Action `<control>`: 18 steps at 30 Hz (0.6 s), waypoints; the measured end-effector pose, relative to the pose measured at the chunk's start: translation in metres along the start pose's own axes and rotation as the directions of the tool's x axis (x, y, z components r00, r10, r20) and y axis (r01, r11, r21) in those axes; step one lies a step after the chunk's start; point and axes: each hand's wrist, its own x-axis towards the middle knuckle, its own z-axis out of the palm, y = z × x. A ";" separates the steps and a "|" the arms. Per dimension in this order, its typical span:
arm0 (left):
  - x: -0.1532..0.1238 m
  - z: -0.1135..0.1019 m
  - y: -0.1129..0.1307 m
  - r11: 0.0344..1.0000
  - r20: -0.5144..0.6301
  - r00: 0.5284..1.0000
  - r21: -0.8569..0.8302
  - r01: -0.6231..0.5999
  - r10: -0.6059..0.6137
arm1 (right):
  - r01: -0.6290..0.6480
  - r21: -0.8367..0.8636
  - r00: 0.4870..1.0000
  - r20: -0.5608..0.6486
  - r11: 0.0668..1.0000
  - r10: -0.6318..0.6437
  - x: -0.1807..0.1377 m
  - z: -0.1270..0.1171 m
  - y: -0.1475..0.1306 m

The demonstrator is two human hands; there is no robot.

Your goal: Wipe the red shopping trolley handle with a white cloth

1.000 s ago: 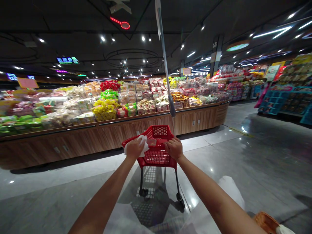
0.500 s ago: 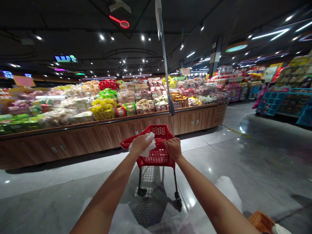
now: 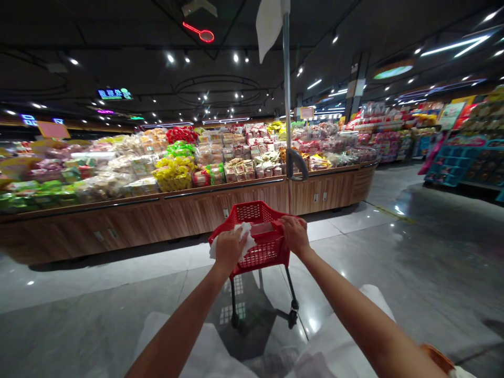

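In front of me stands a small red shopping cart (image 3: 260, 254) with a lattice basket and dark legs on wheels. My left hand (image 3: 229, 247) is closed on a crumpled white cloth or tissue (image 3: 247, 239) at the left part of the cart's rear edge. Around the right end of the red handle, the fingers of my right hand (image 3: 294, 233) are wrapped. A metal pole (image 3: 286, 84) with a grey hooked lower end and a white flag-like piece (image 3: 270, 29) at its top rises near the cart's right side.
A long wood-panelled display counter (image 3: 189, 210) crosses ahead, heaped with bagged snacks (image 3: 175, 170). Shelves of packets and blue racks (image 3: 451, 157) stand to the right. Below lies a glossy grey floor (image 3: 362, 252). A brown-orange object (image 3: 437, 358) shows at the lower right edge.
The cart has swung, its handle end shifting right along with both hands. The pole has turned, showing its hook and more of the white piece. Both hands keep their holds.
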 end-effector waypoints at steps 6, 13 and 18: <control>0.004 -0.015 0.026 0.985 0.146 0.976 -0.088 -0.151 0.163 | 0.039 0.065 0.982 0.182 0.997 -0.050 0.018 0.012 -0.057; -0.014 -0.015 -0.048 0.861 0.208 0.958 -0.504 -0.070 0.200 | 0.031 0.184 0.971 0.228 0.982 -0.074 0.025 0.008 -0.020; -0.018 0.003 -0.059 0.778 0.177 0.978 -0.628 0.026 0.111 | -0.035 0.199 0.973 0.228 0.979 -0.012 0.031 0.013 -0.006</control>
